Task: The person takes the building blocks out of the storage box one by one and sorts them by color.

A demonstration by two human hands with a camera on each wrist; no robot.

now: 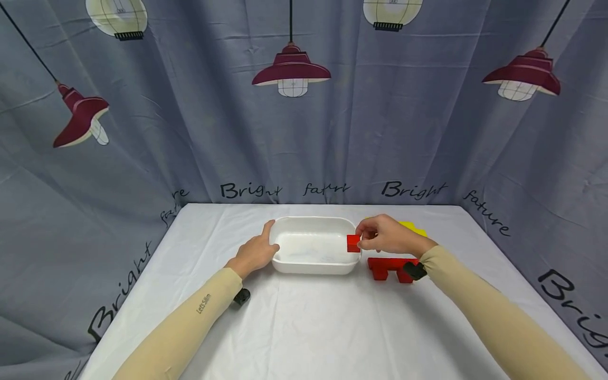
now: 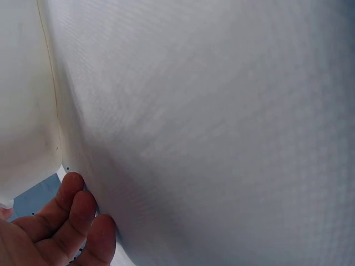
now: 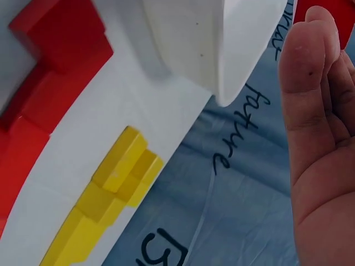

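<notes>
A white rectangular dish (image 1: 313,268) with rounded corners stands on the table. At its left end my left hand (image 1: 255,254) holds the rim, thumb over the edge and index finger along the far corner. In the left wrist view, the other fingers (image 2: 83,210) bend beside the dish's outer wall. My right hand (image 1: 390,235) pinches a small red block (image 1: 353,244) between thumb and fingertips, over the dish's right end. The right wrist view shows part of that red block (image 3: 327,19) at the fingertips.
Right of the dish lie red blocks (image 1: 391,263) in a bridge-like shape, partly behind a black wrist device (image 1: 415,271). Stepped yellow blocks (image 3: 102,199) lie near the far table edge, partly hidden by the right hand in the head view. A printed grey curtain (image 1: 304,142) surrounds the white-covered table (image 1: 323,327).
</notes>
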